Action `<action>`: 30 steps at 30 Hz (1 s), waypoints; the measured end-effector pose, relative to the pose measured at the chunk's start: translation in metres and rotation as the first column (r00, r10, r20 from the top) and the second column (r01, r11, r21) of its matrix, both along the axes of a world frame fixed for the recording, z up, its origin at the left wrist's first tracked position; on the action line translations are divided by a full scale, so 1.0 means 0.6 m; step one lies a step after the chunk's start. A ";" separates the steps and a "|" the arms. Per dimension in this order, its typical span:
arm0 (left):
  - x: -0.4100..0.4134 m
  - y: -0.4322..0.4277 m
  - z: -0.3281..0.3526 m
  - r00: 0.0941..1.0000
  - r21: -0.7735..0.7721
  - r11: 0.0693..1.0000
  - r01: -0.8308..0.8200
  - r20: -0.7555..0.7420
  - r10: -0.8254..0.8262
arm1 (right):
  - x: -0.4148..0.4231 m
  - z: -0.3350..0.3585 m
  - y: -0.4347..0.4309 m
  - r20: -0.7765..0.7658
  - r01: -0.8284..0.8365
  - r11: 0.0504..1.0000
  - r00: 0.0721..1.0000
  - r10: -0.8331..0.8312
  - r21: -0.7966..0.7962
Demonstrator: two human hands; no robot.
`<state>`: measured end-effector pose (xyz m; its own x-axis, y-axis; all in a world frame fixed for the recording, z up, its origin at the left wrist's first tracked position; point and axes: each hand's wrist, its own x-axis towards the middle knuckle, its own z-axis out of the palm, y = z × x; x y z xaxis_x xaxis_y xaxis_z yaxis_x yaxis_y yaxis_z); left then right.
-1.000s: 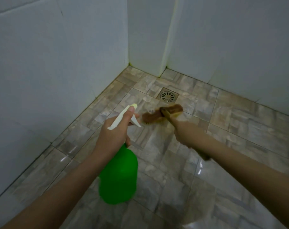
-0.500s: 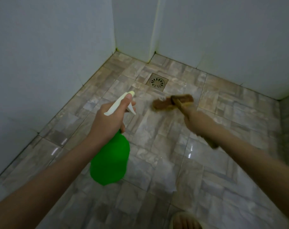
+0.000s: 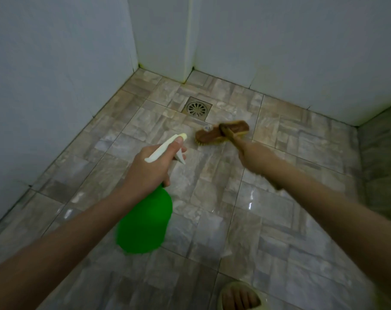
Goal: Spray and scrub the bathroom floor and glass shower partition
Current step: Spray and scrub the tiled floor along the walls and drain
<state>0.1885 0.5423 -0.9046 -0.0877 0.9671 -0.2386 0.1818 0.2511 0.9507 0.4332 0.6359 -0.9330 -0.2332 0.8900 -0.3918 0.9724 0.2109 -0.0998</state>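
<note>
Nearest the camera: foot (image 3: 239,298) in a pale slipper (image 3: 260,297), at the bottom edge, on the tiled floor (image 3: 268,220).
Left arm: bare forearm reaching forward from the lower left corner, wrist roughly straight.
Left hand (image 3: 149,171): closed around the neck of a green spray bottle (image 3: 145,222); thumb lying along the top of the white sprayer head (image 3: 165,147), fingers curled under at the trigger; nozzle pointing forward and down at the floor, bottle body hanging below the wrist.
Right arm: bare forearm extended from the right edge, angled down toward the floor.
Right hand (image 3: 255,158): clenched on the handle of a brown scrub brush (image 3: 221,133); brush head bristles-down on the tiles, just short of the drain.
Floor drain (image 3: 196,107): round metal grate in a square frame, near the far corner.
Walls (image 3: 56,74): plain pale tile on the left and far sides.
Writing and labels: none legible on bottle or brush.
</note>
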 end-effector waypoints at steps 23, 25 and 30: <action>0.060 0.037 0.015 0.998 0.019 0.999 0.042 0.053 -0.043 | 0.126 0.010 -0.028 0.058 0.193 0.981 0.980 -0.193 -0.006; 0.062 0.039 0.016 0.998 0.029 0.998 0.050 0.036 -0.051 | 0.145 0.000 0.031 0.067 0.188 0.982 0.980 -0.189 0.021; 0.070 0.045 0.016 0.997 0.049 0.997 0.062 0.053 -0.064 | 0.242 0.027 -0.038 0.169 0.274 0.959 0.951 -0.258 -0.076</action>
<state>0.2303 0.5696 -0.8953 -0.0143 0.9807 -0.1951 0.1431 0.1952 0.9703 0.5784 0.6131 -0.9169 0.0779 0.8669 -0.4923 0.9969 -0.0610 0.0503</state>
